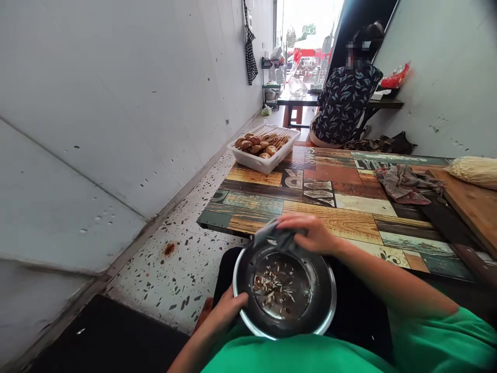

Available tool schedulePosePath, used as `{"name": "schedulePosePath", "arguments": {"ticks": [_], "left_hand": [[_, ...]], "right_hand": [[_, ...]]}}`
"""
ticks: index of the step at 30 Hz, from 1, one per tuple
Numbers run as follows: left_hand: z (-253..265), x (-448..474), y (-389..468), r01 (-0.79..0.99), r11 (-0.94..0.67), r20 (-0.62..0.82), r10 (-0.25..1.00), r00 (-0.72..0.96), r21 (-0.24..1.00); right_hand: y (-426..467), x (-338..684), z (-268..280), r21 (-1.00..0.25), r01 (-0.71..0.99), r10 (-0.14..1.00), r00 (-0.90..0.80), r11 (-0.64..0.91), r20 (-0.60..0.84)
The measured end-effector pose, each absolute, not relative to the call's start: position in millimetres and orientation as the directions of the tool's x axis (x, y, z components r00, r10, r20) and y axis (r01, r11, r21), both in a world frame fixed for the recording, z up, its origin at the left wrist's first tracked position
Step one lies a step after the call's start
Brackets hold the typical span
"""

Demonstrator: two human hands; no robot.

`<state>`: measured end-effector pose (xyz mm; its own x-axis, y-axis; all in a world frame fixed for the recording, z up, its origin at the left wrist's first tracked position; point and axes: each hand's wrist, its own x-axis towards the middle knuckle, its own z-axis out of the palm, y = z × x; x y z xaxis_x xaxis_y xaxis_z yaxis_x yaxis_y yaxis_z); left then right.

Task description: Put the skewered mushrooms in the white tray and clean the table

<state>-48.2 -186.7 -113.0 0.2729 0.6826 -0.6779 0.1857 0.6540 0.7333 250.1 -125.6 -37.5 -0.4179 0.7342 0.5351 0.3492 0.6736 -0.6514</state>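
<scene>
On my lap rests a round metal bowl [324, 305], tilted slightly, with small pale and brown scraps [272, 285] at its bottom. My left hand [229, 305] grips the near left rim, thumb over the edge. A grey cloth [267, 230] is bunched under my right hand [312, 233], whose fingers are closed on it at the bowl's far rim, by the table edge. Part of the cloth hangs inside the bowl.
On the patterned table [353, 228] stand a white tray [267, 165] of mushrooms and skewers, a crumpled rag [407, 184], and a wooden board [471, 199] with a pale bundle [476, 171]. Farther back, a person [347, 98] sits at another table. A wall [116, 103] borders the left.
</scene>
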Motion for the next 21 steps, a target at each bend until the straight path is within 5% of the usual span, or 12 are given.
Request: {"name": "schedulePosePath", "arguments": {"ticks": [4,6,8,14,21], "left_hand": [[-102,-48,-188,0.165,0.655,-0.674,0.696,0.247,0.737],[-104,-50,-188,0.139,0.672,-0.683,0.690,0.241,0.727],[-110,-53,-188,0.115,0.682,-0.688,0.690,0.224,0.722],[-132,-71,-186,0.077,0.692,-0.694,0.702,0.161,0.718],[-146,-87,-186,-0.011,0.723,-0.721,0.691,0.047,0.691]], "right_hand": [[-110,361,-32,-0.693,0.677,0.928,0.040,0.248,0.371],[-100,401,-41,-0.647,0.747,0.907,0.365,-0.150,0.211],[-84,412,-51,-0.560,0.753,0.855,0.499,-0.346,0.142],[-1,305,-67,-0.432,0.896,0.968,0.189,-0.102,0.163],[80,154,-54,-0.526,0.801,0.958,-0.227,0.285,0.174]]}}
